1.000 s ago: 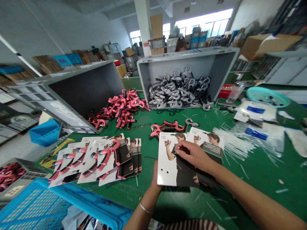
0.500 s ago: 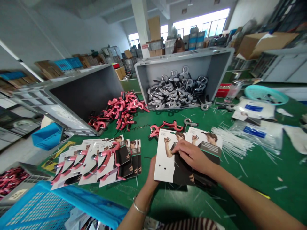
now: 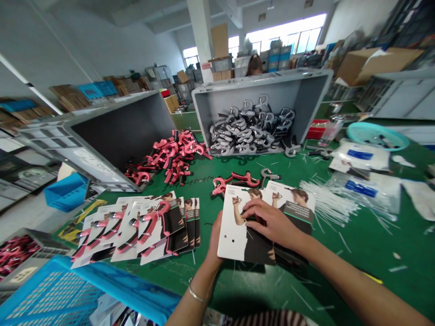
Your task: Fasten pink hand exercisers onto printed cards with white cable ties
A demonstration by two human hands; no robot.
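Observation:
My left hand (image 3: 215, 242) grips the lower left edge of a white printed card (image 3: 238, 231) showing a person holding a hand grip, with two small holes near its lower corner. My right hand (image 3: 272, 222) lies curled across the card's upper middle, fingers pressing on it. A second card (image 3: 297, 203) sticks out beneath and behind. Just beyond the cards lie loose pink-and-black hand grippers (image 3: 234, 180) and a grey one (image 3: 270, 174). To the left, a fanned row of carded pink grippers (image 3: 149, 228) lies on the green table (image 3: 340, 253).
A heap of pink grippers (image 3: 170, 156) lies by a tipped grey bin (image 3: 115, 131). Another grey bin (image 3: 258, 90) holds grey grippers. White plastic strips (image 3: 326, 201) and bags (image 3: 360, 156) lie right. A blue crate (image 3: 57, 294) sits at lower left. A person (image 3: 254, 65) stands beyond.
The card has swung slightly left and tilted in my hands. My right fingers have spread and slid across it, and my left hand has shifted a little up its edge.

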